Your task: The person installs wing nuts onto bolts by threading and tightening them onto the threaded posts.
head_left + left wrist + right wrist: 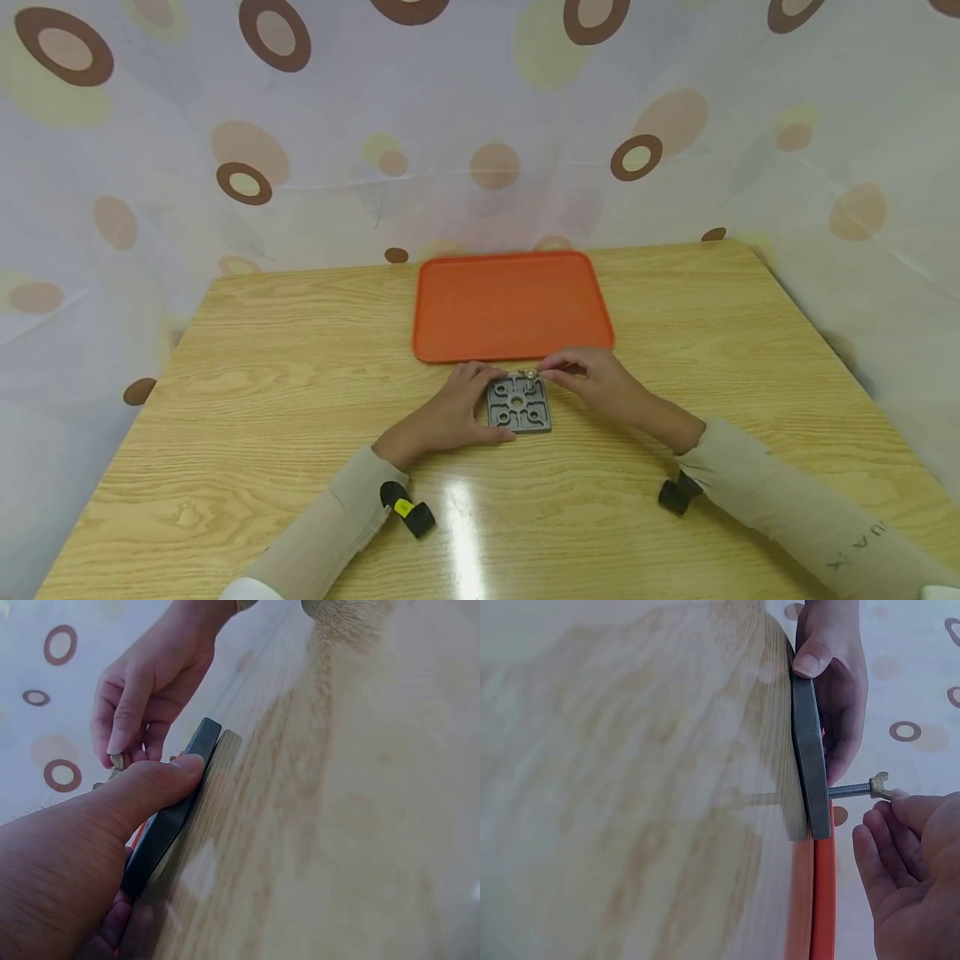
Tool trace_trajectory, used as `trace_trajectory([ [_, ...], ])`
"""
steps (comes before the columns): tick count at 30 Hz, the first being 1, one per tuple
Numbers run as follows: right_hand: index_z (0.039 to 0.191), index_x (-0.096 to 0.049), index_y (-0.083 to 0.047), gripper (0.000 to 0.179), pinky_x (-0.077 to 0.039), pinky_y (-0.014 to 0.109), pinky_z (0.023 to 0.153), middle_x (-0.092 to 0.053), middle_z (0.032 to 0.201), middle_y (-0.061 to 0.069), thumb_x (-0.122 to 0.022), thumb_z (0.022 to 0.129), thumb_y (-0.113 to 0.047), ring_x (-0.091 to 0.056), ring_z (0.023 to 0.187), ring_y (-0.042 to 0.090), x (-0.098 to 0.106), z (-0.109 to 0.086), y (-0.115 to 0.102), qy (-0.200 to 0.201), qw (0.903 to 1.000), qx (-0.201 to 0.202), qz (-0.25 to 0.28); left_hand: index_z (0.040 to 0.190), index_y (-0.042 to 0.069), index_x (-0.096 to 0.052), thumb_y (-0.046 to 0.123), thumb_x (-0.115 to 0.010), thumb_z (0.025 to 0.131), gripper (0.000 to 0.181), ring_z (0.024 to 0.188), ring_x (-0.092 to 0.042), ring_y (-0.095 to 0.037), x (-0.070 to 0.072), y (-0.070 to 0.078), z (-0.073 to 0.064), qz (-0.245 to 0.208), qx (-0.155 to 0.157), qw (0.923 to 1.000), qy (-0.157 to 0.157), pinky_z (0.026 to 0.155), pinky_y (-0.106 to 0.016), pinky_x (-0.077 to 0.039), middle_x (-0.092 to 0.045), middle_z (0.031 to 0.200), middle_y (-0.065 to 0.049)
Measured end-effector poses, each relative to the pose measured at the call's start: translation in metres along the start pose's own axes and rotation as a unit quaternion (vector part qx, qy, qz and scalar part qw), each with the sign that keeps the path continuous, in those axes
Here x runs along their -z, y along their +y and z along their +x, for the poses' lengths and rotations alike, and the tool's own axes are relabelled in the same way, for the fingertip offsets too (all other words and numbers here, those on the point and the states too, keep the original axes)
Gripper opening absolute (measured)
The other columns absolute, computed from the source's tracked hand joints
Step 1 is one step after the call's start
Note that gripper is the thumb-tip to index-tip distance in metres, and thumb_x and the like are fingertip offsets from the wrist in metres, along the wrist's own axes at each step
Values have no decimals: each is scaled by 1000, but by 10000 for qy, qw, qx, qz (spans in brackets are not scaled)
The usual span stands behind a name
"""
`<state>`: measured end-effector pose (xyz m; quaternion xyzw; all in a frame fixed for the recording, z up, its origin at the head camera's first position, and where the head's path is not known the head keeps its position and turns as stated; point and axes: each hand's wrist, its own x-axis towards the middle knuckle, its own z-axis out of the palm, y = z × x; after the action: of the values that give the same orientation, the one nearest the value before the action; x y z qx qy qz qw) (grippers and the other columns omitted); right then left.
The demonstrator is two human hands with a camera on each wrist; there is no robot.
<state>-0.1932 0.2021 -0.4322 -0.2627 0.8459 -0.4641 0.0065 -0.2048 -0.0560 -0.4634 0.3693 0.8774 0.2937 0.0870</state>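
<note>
Between the left hand (450, 412) and the right hand (600, 383), a square metal plate (519, 413) is showing dull grey. At the right hand, a gold-toned metal wing nut (879, 787) is gleaming against a silver-grey threaded bolt (849, 791). Beyond both hands, a rectangular orange tray (513, 308) is displaying 1 plain tone, and a whitish backdrop (442, 92) is bearing brown rings and peach and yellow ovals. Under them, a yellowish wooden tabletop (247, 450) is showing brown grain.
</note>
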Motion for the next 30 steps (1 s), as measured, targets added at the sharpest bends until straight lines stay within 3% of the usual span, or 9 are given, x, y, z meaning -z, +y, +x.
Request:
trace_trajectory([
  [9, 103, -68, -6, 16, -49, 32, 77, -67, 98, 3, -63, 88, -12, -60, 89, 17, -3, 1, -3, -4, 9998, -186, -83, 139, 19, -36, 63, -67, 72, 86, 116, -29, -14, 0, 0, 0, 15, 12, 10000, -15, 96, -35, -33, -37, 127, 3],
  [18, 109, -63, 5, 23, -49, 36, 79, -64, 107, 15, -62, 87, -4, -61, 94, 26, 0, -1, -37, -92, 9998, -117, -110, 139, 19, -36, 63, -66, 72, 86, 115, -30, -15, 1, -1, 0, 29, 10, 10000, -9, 95, -36, -33, -37, 128, 3],
  [30, 114, -59, 10, 30, -48, 38, 82, -61, 110, 21, -62, 87, -2, -60, 98, 31, -3, 3, -40, -178, 9997, -42, 171, 139, 18, -36, 63, -66, 72, 86, 114, -30, -14, 1, 0, -1, 39, 47, 10000, -38, 94, -35, -34, -37, 128, 3],
])
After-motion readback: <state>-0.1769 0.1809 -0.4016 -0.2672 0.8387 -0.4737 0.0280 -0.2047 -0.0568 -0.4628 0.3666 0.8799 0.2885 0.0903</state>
